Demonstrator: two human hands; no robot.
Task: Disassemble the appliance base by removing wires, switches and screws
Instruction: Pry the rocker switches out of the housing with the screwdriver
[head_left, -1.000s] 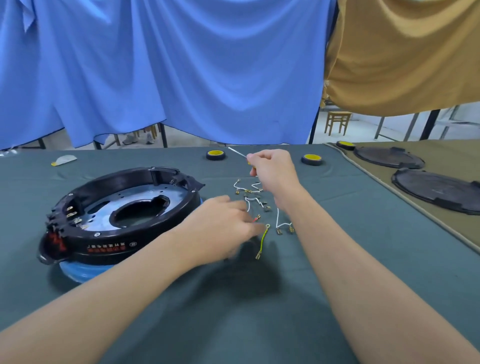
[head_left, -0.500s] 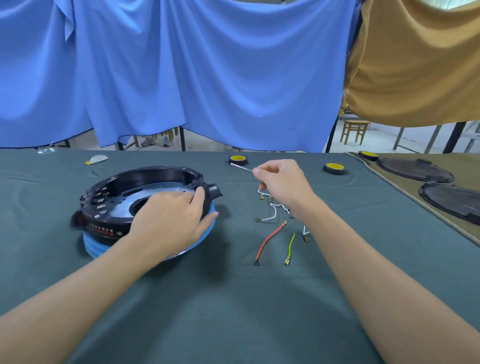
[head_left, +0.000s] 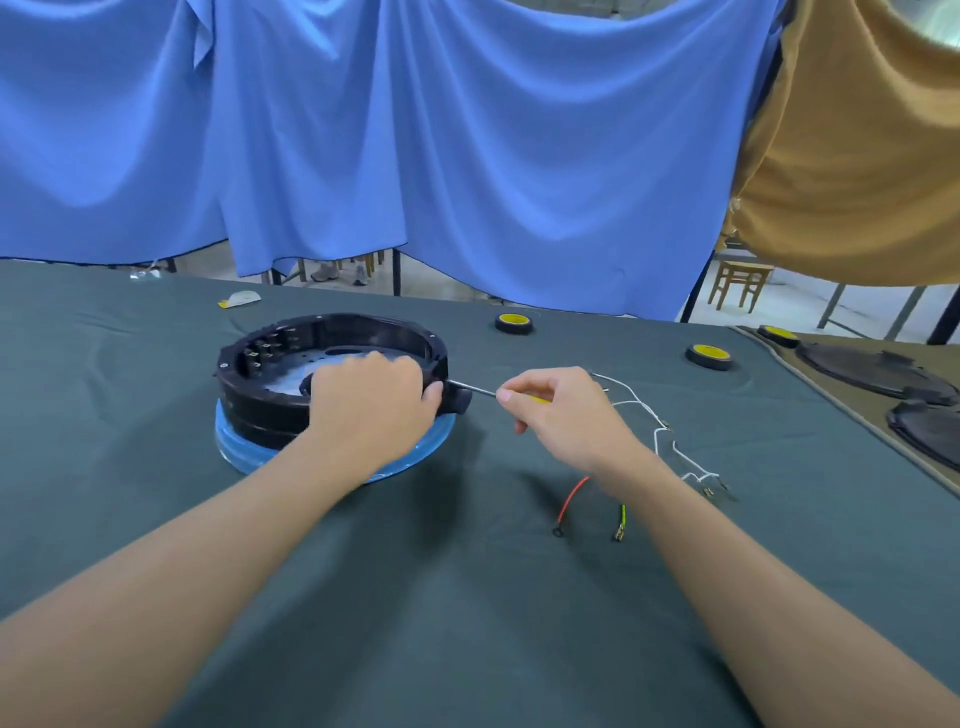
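One left hand (head_left: 370, 402) atop appliance base (head_left: 260, 402)

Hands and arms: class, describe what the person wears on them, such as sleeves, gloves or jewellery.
The left hand and right hand are bare: no gloves, rings or watch. Both forearms are uncovered to the frame's edge; no sleeves show.

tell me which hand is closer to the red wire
Right. The right hand, holding the screwdriver, is just beyond the red wire, whose far end disappears behind its wrist. The left hand grips the black base, well off to the wire's left.
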